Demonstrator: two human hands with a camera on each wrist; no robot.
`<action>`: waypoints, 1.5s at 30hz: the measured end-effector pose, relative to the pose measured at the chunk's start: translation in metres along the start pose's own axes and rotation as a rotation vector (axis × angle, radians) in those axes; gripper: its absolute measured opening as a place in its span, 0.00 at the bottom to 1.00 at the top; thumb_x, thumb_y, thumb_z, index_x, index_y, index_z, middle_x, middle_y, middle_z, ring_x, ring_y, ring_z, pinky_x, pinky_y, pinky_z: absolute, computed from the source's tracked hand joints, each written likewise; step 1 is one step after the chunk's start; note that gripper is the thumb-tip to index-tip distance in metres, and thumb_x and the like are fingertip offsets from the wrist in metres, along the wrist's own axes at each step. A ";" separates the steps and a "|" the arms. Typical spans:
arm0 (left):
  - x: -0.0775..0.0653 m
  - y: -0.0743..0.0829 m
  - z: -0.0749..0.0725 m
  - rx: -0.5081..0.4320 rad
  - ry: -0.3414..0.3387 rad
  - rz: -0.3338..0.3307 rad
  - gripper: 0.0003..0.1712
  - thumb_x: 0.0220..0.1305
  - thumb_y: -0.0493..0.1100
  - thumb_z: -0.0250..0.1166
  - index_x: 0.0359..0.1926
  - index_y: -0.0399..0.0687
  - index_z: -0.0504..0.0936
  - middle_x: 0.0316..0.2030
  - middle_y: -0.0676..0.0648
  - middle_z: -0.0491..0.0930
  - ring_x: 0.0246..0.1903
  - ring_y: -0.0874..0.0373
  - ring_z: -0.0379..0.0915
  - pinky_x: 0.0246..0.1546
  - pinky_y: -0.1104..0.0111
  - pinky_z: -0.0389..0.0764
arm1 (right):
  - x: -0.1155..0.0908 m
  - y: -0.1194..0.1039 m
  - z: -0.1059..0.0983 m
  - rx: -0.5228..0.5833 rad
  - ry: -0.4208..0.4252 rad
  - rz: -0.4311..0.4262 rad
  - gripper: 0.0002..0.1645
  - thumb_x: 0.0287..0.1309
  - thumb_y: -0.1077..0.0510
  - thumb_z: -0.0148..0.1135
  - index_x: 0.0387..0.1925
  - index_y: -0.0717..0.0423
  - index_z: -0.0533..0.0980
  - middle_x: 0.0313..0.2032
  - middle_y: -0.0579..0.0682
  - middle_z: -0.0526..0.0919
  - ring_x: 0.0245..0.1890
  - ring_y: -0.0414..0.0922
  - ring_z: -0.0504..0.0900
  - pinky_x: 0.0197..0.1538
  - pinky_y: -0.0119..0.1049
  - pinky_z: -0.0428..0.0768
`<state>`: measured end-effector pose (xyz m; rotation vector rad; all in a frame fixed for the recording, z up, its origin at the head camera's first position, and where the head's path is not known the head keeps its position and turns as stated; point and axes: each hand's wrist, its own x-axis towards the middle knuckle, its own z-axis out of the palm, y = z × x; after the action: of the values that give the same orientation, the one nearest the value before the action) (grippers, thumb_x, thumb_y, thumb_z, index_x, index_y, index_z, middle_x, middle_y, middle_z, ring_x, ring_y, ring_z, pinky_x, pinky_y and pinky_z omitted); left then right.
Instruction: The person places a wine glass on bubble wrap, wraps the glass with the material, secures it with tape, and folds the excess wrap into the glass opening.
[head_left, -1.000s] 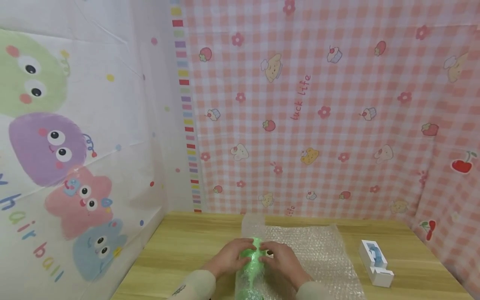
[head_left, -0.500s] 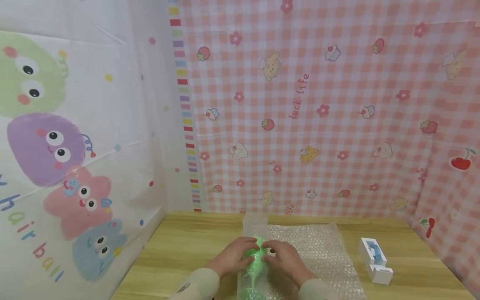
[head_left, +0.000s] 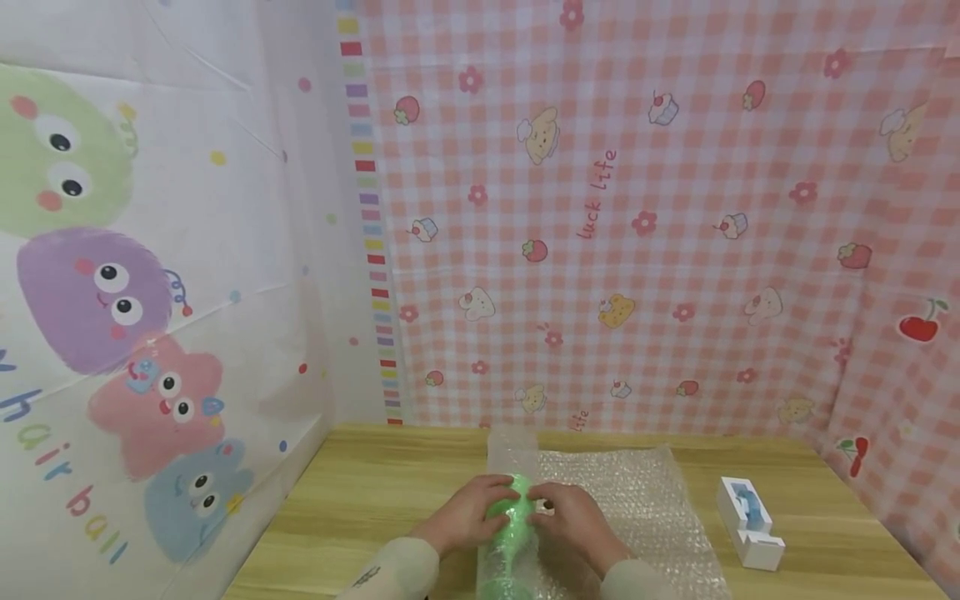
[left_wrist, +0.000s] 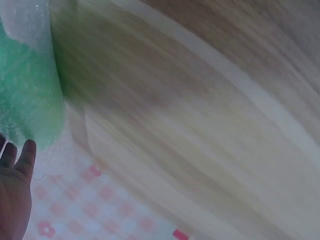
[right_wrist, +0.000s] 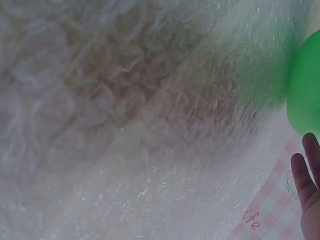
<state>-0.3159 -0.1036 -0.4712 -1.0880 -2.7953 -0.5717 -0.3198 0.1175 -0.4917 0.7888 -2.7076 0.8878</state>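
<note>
A smooth, rounded green object point(head_left: 517, 533) lies lengthwise on a sheet of bubble wrap point(head_left: 637, 500); its kind is unclear. One layer of the clear wrap covers its left side, seen in the left wrist view as a cloudy film over the green body point(left_wrist: 30, 95). My left hand point(head_left: 467, 515) holds that side, fingers toward the far end and thumb nearer me. Opposite it, my right hand point(head_left: 573, 518) holds the right side with bent fingers and thumb. In the right wrist view, two fingertips point(right_wrist: 300, 162) reach the bare green end point(right_wrist: 306, 85). The object's near end runs out of the head view.
A white tape dispenser point(head_left: 750, 525) with a blue roll stands at the right on the wooden table point(head_left: 360, 500). Patterned cloths hang as walls behind point(head_left: 675, 275) and at the left point(head_left: 247, 275). Flat bubble wrap extends right of the green object.
The green object and both hands on it have shifted slightly to the right, the wrapped left edge with them. The tape dispenser stays in place.
</note>
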 end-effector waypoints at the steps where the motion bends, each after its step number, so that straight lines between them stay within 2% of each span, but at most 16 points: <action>1: 0.000 0.001 0.000 -0.001 -0.007 -0.002 0.18 0.68 0.43 0.64 0.58 0.48 0.80 0.65 0.44 0.71 0.66 0.48 0.64 0.66 0.57 0.68 | 0.000 0.001 0.000 -0.001 0.003 -0.008 0.17 0.52 0.54 0.74 0.44 0.55 0.84 0.44 0.50 0.87 0.37 0.49 0.85 0.40 0.42 0.83; 8: 0.002 0.007 -0.002 0.020 -0.058 -0.021 0.19 0.68 0.45 0.65 0.58 0.50 0.80 0.66 0.44 0.70 0.67 0.49 0.63 0.64 0.57 0.70 | -0.002 -0.001 -0.001 0.031 0.029 -0.014 0.18 0.55 0.53 0.72 0.45 0.58 0.82 0.45 0.51 0.82 0.41 0.52 0.84 0.42 0.45 0.83; 12: 0.001 0.007 -0.003 0.020 -0.041 -0.010 0.18 0.68 0.44 0.65 0.57 0.48 0.81 0.65 0.43 0.71 0.66 0.49 0.64 0.65 0.57 0.69 | -0.003 -0.003 0.003 0.027 0.039 -0.031 0.20 0.58 0.53 0.70 0.48 0.62 0.81 0.49 0.54 0.81 0.44 0.53 0.83 0.46 0.49 0.83; 15: 0.000 0.005 -0.002 0.026 -0.012 0.012 0.18 0.67 0.42 0.65 0.57 0.45 0.81 0.64 0.42 0.72 0.65 0.47 0.65 0.65 0.57 0.69 | -0.002 -0.004 0.006 0.040 0.025 -0.048 0.18 0.59 0.56 0.69 0.48 0.64 0.81 0.49 0.56 0.81 0.43 0.53 0.84 0.45 0.45 0.83; 17: -0.001 0.003 -0.001 -0.008 0.008 0.001 0.20 0.67 0.41 0.65 0.59 0.43 0.78 0.63 0.42 0.73 0.65 0.47 0.66 0.65 0.57 0.68 | -0.001 -0.004 0.007 0.076 0.014 -0.049 0.18 0.59 0.58 0.69 0.48 0.65 0.81 0.48 0.57 0.81 0.40 0.54 0.85 0.42 0.42 0.84; 21: -0.003 0.001 0.002 -0.061 0.029 -0.032 0.22 0.66 0.38 0.64 0.60 0.42 0.77 0.65 0.41 0.71 0.65 0.46 0.66 0.66 0.55 0.67 | 0.000 -0.005 0.007 0.130 0.002 -0.028 0.18 0.59 0.59 0.69 0.48 0.66 0.80 0.48 0.60 0.81 0.39 0.54 0.86 0.41 0.41 0.85; 27: -0.005 0.002 0.001 -0.111 0.010 -0.079 0.19 0.66 0.42 0.65 0.58 0.49 0.81 0.68 0.38 0.64 0.66 0.41 0.62 0.64 0.48 0.68 | -0.002 -0.006 0.009 0.206 0.002 0.032 0.17 0.58 0.62 0.69 0.48 0.66 0.79 0.48 0.59 0.81 0.40 0.54 0.86 0.41 0.39 0.85; 35: -0.007 -0.001 -0.002 -0.156 -0.021 -0.114 0.17 0.67 0.43 0.65 0.57 0.52 0.82 0.69 0.42 0.65 0.66 0.42 0.62 0.63 0.47 0.68 | -0.001 -0.007 0.013 0.291 0.001 0.096 0.19 0.57 0.61 0.70 0.48 0.66 0.79 0.49 0.61 0.80 0.41 0.55 0.86 0.41 0.37 0.85; 40: -0.007 -0.004 -0.001 -0.130 -0.010 -0.099 0.17 0.67 0.44 0.64 0.56 0.52 0.83 0.68 0.42 0.66 0.66 0.42 0.64 0.63 0.48 0.69 | 0.000 -0.009 0.015 0.304 0.002 0.095 0.19 0.57 0.61 0.70 0.48 0.67 0.79 0.50 0.61 0.80 0.41 0.55 0.86 0.41 0.36 0.85; 45: -0.007 -0.003 -0.001 -0.064 0.019 -0.045 0.17 0.67 0.41 0.65 0.55 0.49 0.83 0.67 0.42 0.67 0.65 0.43 0.64 0.63 0.49 0.70 | -0.002 -0.009 0.016 0.296 0.017 0.081 0.19 0.57 0.61 0.71 0.48 0.66 0.79 0.49 0.61 0.80 0.40 0.54 0.86 0.41 0.36 0.85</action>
<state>-0.3128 -0.1099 -0.4722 -1.0275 -2.8103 -0.6765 -0.3133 0.1027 -0.5008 0.7227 -2.6439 1.3286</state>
